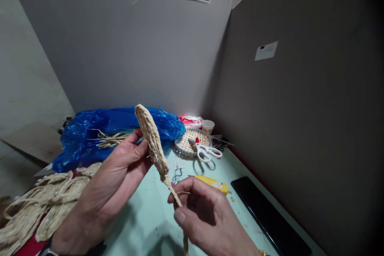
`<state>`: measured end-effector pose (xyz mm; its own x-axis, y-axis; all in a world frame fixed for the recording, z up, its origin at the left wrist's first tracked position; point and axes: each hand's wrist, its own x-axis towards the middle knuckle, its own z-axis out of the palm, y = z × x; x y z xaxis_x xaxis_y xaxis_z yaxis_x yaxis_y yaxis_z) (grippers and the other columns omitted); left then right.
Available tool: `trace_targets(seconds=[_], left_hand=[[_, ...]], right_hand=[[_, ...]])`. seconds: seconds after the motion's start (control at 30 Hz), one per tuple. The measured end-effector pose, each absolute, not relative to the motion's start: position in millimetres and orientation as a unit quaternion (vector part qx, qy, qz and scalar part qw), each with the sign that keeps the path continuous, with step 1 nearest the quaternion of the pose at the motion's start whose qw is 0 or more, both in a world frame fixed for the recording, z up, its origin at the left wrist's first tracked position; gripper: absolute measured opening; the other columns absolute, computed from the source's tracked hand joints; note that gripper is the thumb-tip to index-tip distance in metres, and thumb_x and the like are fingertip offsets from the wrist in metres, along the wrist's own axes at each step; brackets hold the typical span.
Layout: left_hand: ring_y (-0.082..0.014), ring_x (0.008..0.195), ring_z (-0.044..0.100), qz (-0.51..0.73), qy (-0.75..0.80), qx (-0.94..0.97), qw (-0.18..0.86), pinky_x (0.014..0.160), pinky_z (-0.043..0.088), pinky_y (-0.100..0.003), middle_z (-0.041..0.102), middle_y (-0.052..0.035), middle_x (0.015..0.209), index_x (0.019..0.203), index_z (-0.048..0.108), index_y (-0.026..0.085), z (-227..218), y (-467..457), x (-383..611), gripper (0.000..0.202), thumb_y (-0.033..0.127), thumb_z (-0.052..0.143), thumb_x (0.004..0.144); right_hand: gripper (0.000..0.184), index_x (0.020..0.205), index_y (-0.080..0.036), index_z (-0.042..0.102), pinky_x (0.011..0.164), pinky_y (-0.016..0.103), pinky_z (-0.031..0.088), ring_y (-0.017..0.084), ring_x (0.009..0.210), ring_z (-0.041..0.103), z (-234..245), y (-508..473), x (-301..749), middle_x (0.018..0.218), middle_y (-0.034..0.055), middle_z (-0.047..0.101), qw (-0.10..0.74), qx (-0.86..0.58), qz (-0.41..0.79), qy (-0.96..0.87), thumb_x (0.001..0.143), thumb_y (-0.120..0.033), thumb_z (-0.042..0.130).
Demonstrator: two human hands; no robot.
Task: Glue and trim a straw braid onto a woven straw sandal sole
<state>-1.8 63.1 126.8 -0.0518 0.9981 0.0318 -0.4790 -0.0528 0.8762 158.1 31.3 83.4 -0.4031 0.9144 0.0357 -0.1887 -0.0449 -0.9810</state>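
Observation:
A long, tan piece of braided straw [153, 144] is tilted up in front of me, narrowing at its lower end into a thin straw cord [174, 195]. My left hand [120, 172] grips the thick braided part from the left, thumb on the near side. Lower right, my right hand [207, 212] has its fingers curled around the cord, with the thumb apart below. The cord's end hangs under this hand and leaves the bottom of the view. More flat braided straw pieces [57, 196] lie in a pile beside my left forearm.
Behind the hands, a blue plastic bag [90, 128] holds loose straw strands [111, 140]. White-handled scissors [207, 153] rest on a round woven tray [183, 144], near a paper cup [208, 126]. A yellow cutter [211, 184] and a black phone-like slab [270, 216] lie rightward. Grey partitions [144, 52] enclose the table.

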Motion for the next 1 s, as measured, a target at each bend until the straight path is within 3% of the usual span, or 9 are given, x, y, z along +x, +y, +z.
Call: trace_targets(seconds=[0.1, 0.23, 0.37, 0.47, 0.57, 0.67, 1.0], left_hand=[[-0.0119, 0.061, 0.062, 0.651, 0.358, 0.347, 0.572, 0.056, 0.058, -0.018, 0.065, -0.0017, 0.070, 0.090, 0.068, 0.017, 124, 68, -2, 0.030, -0.002, 0.045, 0.091], [-0.0093, 0.067, 0.061, 0.664, 0.330, 0.371, 0.559, 0.064, 0.057, -0.015, 0.066, -0.0007, 0.075, 0.090, 0.068, 0.018, 116, 75, -9, 0.030, -0.002, 0.046, 0.092], [-0.0092, 0.072, 0.061, 0.650, 0.329, 0.414, 0.546, 0.071, 0.056, -0.016, 0.068, -0.0004, 0.083, 0.097, 0.068, 0.019, 108, 79, -15, 0.023, 0.001, 0.056, 0.089], [-0.0104, 0.079, 0.062, 0.619, 0.329, 0.441, 0.562, 0.076, 0.055, -0.017, 0.069, -0.0003, 0.087, 0.100, 0.068, 0.020, 103, 79, -16, 0.019, 0.007, 0.063, 0.087], [-0.0134, 0.085, 0.064, 0.587, 0.334, 0.480, 0.560, 0.077, 0.054, -0.019, 0.070, -0.0005, 0.091, 0.099, 0.069, 0.021, 100, 78, -14, 0.016, 0.013, 0.067, 0.086], [-0.0142, 0.087, 0.063, 0.562, 0.345, 0.514, 0.549, 0.076, 0.053, -0.019, 0.070, 0.0005, 0.092, 0.096, 0.070, 0.023, 98, 78, -10, 0.012, 0.015, 0.068, 0.086], [-0.0121, 0.080, 0.056, 0.506, 0.370, 0.553, 0.548, 0.073, 0.048, -0.018, 0.064, 0.0029, 0.086, 0.097, 0.068, 0.026, 88, 83, -4, 0.010, 0.022, 0.065, 0.089]], right_hand=[[0.014, 0.082, -0.019, 0.060, 0.068, 0.027, 0.040, 0.012, 0.066, 0.044, 82, 29, 157, 0.070, -0.0036, 0.049, 0.432, -0.352, 0.630, -0.542, 0.069, -0.017, 0.066], [0.010, 0.085, -0.019, 0.062, 0.067, 0.026, 0.042, 0.014, 0.070, 0.050, 77, 26, 160, 0.074, -0.0014, 0.051, 0.423, -0.366, 0.606, -0.565, 0.077, -0.024, 0.065], [0.014, 0.087, -0.021, 0.060, 0.069, 0.027, 0.045, 0.014, 0.070, 0.061, 72, 26, 170, 0.077, 0.0003, 0.059, 0.430, -0.380, 0.491, -0.655, 0.093, -0.031, 0.054], [0.019, 0.092, -0.022, 0.060, 0.070, 0.029, 0.044, 0.011, 0.058, 0.058, 70, 29, 178, 0.077, -0.0012, 0.059, 0.414, -0.384, 0.407, -0.718, 0.100, -0.030, 0.045], [0.018, 0.095, -0.023, 0.064, 0.073, 0.030, 0.043, 0.014, 0.070, 0.056, 71, 35, 183, 0.087, 0.0006, 0.057, 0.433, -0.398, 0.354, -0.728, 0.100, -0.029, 0.047], [0.017, 0.091, -0.023, 0.065, 0.073, 0.029, 0.040, 0.015, 0.081, 0.055, 72, 41, 185, 0.088, 0.0003, 0.058, 0.449, -0.392, 0.343, -0.726, 0.099, -0.026, 0.051], [0.020, 0.082, -0.022, 0.057, 0.072, 0.026, 0.040, 0.012, 0.075, 0.052, 62, 50, 178, 0.080, -0.0036, 0.055, 0.460, -0.410, 0.382, -0.689, 0.100, -0.025, 0.049]])
